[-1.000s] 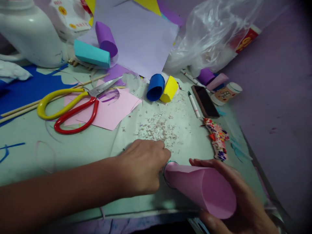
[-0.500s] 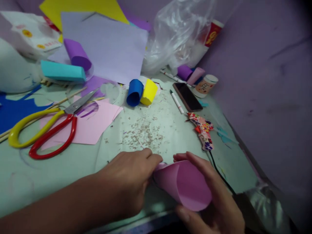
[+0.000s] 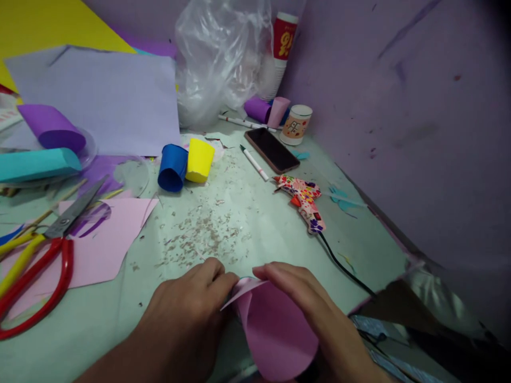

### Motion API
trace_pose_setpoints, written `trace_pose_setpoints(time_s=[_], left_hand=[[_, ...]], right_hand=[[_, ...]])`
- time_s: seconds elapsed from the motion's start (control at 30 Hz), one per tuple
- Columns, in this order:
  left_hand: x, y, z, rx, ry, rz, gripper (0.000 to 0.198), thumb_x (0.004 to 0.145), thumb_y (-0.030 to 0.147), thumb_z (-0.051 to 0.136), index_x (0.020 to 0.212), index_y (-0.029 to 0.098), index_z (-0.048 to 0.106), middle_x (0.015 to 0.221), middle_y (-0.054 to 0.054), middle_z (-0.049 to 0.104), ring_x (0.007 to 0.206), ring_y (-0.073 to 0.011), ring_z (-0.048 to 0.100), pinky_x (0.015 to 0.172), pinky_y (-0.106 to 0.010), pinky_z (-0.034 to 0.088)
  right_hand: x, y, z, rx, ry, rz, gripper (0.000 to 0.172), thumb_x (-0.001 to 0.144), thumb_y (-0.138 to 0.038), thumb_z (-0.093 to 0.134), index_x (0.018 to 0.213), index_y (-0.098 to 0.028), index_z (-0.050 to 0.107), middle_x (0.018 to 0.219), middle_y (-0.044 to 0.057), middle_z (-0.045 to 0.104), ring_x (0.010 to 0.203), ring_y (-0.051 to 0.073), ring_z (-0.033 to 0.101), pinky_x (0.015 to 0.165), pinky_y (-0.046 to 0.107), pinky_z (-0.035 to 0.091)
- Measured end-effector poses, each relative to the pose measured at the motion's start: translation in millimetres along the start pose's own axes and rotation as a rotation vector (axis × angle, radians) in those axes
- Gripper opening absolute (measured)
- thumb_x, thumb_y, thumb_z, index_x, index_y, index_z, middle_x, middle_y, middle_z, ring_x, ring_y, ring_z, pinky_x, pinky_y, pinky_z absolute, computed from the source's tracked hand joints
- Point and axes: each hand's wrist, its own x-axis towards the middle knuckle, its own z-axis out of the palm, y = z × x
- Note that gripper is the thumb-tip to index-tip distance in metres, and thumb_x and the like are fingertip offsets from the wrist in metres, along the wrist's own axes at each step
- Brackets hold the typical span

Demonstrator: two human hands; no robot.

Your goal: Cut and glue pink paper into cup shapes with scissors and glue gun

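Two hands work at the near edge of the worktop (image 3: pixel 267 234). The pink paper tube (image 3: pixel 279 335) lies between them, its wide mouth turned toward the viewer. The right hand (image 3: pixel 317 306) is curved around the tube's outer wall and clamped on it. The left hand (image 3: pixel 187 303) is curled against the tube's far end, touching; its fingertips are hidden, so whether it grips cannot be told. Beyond the hands: small scraps (image 3: pixel 205 234), strewn loosely. Left: scissors (image 3: pixel 66 222) with one red and one yellow handle, lying partly over pink paper (image 3: pixel 107 252). Centre: a blue cup (image 3: pixel 173 162) and a yellow cup (image 3: pixel 199 159), side by side. Right: a floral glue gun (image 3: pixel 301 194) with a black cord (image 3: pixel 339 263); behind it, a white marker (image 3: pixel 254 163) beside a phone (image 3: pixel 273 150). Rear: a pale lilac sheet (image 3: pixel 123 101) and a clear plastic bag (image 3: pixel 215 64).
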Motion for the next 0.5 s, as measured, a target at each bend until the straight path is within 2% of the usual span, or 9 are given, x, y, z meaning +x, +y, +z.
trace_pose_setpoints(time_s=[0.1,0.27,0.4,0.5], left_hand=[[1,-1,-3.7,-0.064,-0.037,-0.041,0.027,0.079,0.014,0.040,0.094,0.026,0.059,0.084,-0.003,0.056,0.062,-0.0158,0.052,0.050,-0.027,0.034],[1,-4,-9.7,-0.191,-0.101,-0.014,0.028,0.078,0.017,0.044,0.100,0.026,0.059,0.091,-0.004,0.057,0.070,-0.0188,0.055,0.053,-0.028,0.041],[2,-5,-12.0,-0.194,-0.135,-0.014,0.031,0.078,0.014,0.044,0.103,0.028,0.057,0.092,-0.003,0.057,0.072,-0.0194,0.056,0.053,-0.028,0.040],[2,-7,-14.6,-0.184,-0.156,0.008,0.027,0.080,0.016,0.043,0.099,0.029,0.057,0.091,-0.002,0.058,0.070,-0.0185,0.057,0.052,-0.028,0.042]], right_hand=[[4,-5,-7,0.037,-0.019,0.024,0.068,0.085,-0.045,0.060,0.143,-0.022,0.034,0.121,0.013,0.061,0.106,0.027,0.063,0.090,0.034,0.054],[10,-18,-14,0.063,-0.095,0.139,0.072,0.080,-0.035,0.071,0.141,-0.025,0.035,0.126,0.012,0.059,0.112,0.028,0.060,0.092,0.036,0.053],[8,-14,-7,0.083,-0.043,0.070,0.070,0.079,-0.032,0.070,0.140,-0.022,0.037,0.122,0.012,0.060,0.111,0.026,0.059,0.092,0.035,0.053],[5,-8,1,0.090,-0.015,-0.019,0.070,0.080,-0.032,0.067,0.141,-0.017,0.036,0.122,0.014,0.059,0.111,0.025,0.059,0.091,0.032,0.053]])
